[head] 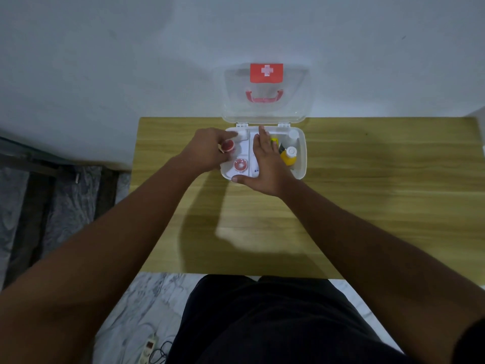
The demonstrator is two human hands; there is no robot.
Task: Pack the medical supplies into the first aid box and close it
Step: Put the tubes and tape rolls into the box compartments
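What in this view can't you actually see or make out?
- Head view: middle of the box, covered by the right hand.
- Item under that hand: only a blue printed corner shows, too small to read.
- Roll in the left hand: fingers hide part of it.
- Floor strip: cut by the bottom edge.

Just one cam, head-mounted, wide-angle, looking fwd and steeply down. Wooden table (367, 206) fills mid-frame, wall up top, wearer's lap at bottom center. Pretty close, arm's reach. No 2nd view.
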